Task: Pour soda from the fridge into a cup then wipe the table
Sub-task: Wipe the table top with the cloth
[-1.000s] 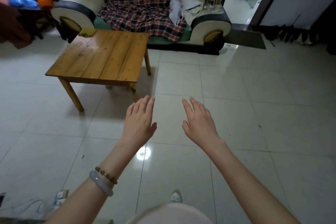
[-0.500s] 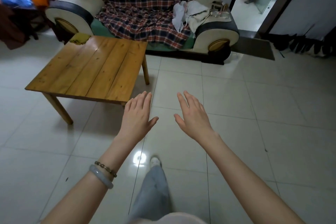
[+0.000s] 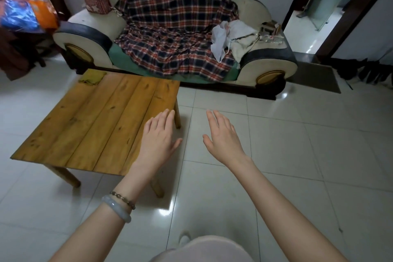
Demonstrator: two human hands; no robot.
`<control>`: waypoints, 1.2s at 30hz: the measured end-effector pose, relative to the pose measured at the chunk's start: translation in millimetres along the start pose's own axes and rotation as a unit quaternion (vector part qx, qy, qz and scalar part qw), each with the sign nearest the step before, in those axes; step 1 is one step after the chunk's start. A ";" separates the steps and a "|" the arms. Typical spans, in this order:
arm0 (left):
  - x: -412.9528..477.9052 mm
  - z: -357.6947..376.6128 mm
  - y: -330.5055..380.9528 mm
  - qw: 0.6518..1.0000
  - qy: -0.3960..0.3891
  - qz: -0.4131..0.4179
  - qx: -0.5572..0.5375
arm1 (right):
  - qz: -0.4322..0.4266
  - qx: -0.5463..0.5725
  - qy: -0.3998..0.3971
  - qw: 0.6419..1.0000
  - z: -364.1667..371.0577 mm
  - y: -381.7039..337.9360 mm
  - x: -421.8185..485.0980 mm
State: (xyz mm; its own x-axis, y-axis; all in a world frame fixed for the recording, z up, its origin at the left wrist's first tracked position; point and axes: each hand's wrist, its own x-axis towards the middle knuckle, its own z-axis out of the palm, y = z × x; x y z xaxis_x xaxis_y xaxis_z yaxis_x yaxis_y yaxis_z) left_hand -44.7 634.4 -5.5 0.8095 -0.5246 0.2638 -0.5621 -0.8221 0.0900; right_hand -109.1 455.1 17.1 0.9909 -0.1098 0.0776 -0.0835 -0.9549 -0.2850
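Table [image 3: 95,117], yellowish cloth [image 3: 92,76] perhaps on corner, left hand [image 3: 158,140] and right hand [image 3: 223,138] flat, empty, bag [image 3: 95,0] lettering illegible

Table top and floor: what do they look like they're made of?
Table: looks like solid wood planks with an amber, semi-gloss varnish; plank seams, grain and knots show. Floor: likely glazed ceramic tile, glossy; grout lines and bright light reflections show.

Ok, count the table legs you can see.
3. A near-left leg, a near-right leg and a far-right leg just beyond the left hand. The table probably hides a fourth under its top.
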 end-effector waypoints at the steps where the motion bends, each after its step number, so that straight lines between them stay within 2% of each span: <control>1: 12.0 4.1 -6.4 1.000 -0.001 -0.003 0.000 | -0.002 0.002 -0.004 1.000 1.3 1.9 14.4; 13: 151.3 66.1 -66.2 0.995 -0.020 -0.096 0.030 | -0.073 0.012 -0.053 0.996 32.5 40.8 201.7; 22: 262.9 109.2 -100.1 0.971 -0.027 -0.235 0.030 | -0.202 0.000 -0.116 0.972 48.3 70.7 366.5; 29: 290.9 134.4 -124.8 0.944 -0.054 -0.323 0.033 | -0.298 0.004 -0.161 0.941 72.4 53.2 452.7; 36: 310.8 151.6 -181.6 0.912 -0.058 -0.403 0.047 | -0.372 0.007 -0.176 0.911 109.6 8.3 524.2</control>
State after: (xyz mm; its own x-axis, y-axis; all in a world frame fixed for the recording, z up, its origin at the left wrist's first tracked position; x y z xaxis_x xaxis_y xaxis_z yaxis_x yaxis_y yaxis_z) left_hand 334.7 587.2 -85.4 0.9690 0.2429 0.0444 0.2359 -0.9638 0.1246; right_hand 421.2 419.9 -49.2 0.7453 0.6644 -0.0567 0.6243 -0.7252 -0.2905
